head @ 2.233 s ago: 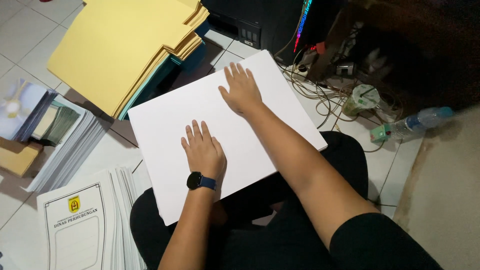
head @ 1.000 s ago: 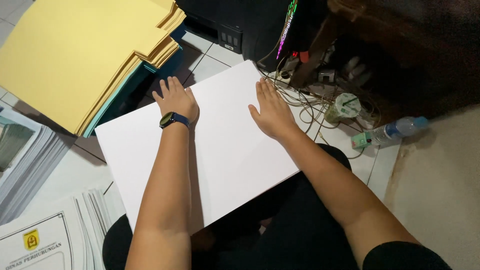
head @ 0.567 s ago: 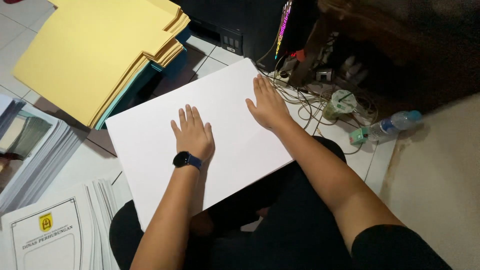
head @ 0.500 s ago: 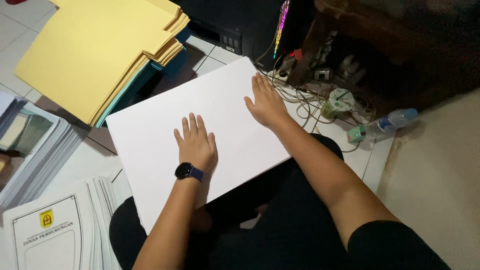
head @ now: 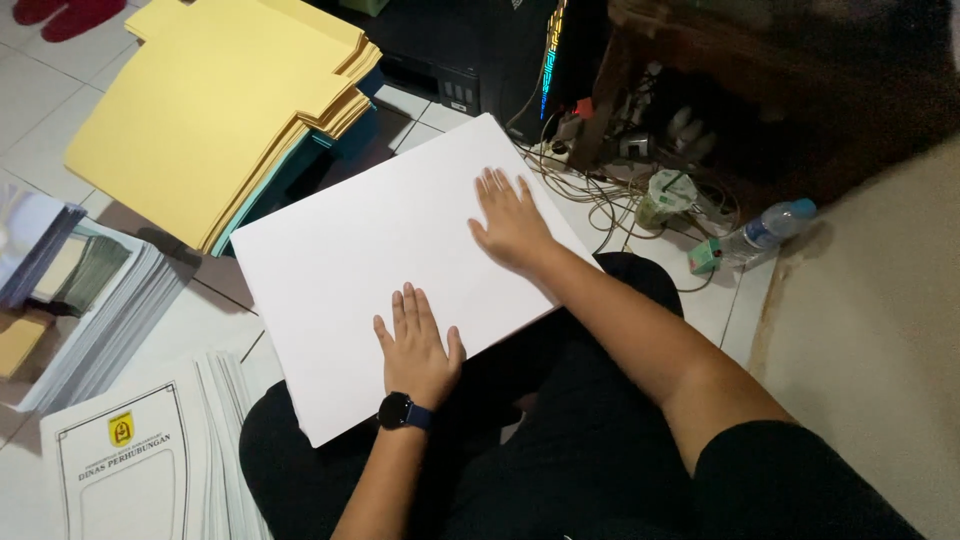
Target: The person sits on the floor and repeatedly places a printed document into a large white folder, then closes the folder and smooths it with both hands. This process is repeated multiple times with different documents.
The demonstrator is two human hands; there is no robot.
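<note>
Since half a second ago, little has been changed: the left hand (head: 417,347) has been kept flat on the near part of the white sheet (head: 380,250), fingers spread wide, nothing gripped. The right hand (head: 512,219) is likewise laid open and flat near the sheet's far right corner. The sheet is rested across the person's lap, above the tiled floor (head: 30,120). A yellow folder stack (head: 210,100) is seen to the far left, printed papers (head: 130,460) at near left, and a plastic bottle (head: 765,232) to the right.
</note>
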